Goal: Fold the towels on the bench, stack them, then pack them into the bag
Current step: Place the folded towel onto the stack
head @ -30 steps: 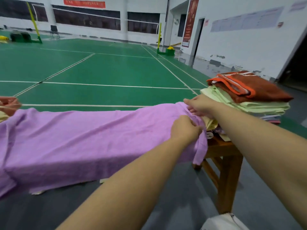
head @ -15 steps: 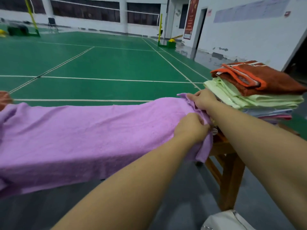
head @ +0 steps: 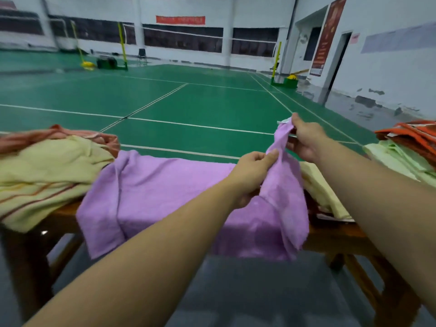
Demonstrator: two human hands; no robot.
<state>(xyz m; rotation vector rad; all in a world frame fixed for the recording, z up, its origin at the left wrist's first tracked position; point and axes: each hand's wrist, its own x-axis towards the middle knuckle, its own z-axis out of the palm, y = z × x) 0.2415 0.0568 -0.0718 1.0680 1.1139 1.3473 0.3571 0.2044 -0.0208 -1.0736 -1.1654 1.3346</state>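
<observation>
Near: purple towel [head: 179,199], draped over wooden bench [head: 335,234], front edge hanging low; risk of sliding to floor if tugged unevenly.
Mid: left hand [head: 252,175] pinching right end; right hand [head: 306,140] gripping raised corner; a slipped corner likely to skew the fold.
Left: loose yellow towel [head: 44,180].
Far right: folded stack [head: 405,149], liable to topple if bumped.

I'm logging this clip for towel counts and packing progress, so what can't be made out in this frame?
- Bag: nowhere in the head view, so packing cannot be judged.
- Folded stack: cut off by the right edge; towel count unclear.
- Unfolded pile: cut off by the left edge.
- Purple towel: its grip points are hidden under the left hand and right hand.
- Red banner: lettering too blurred to read.
</observation>
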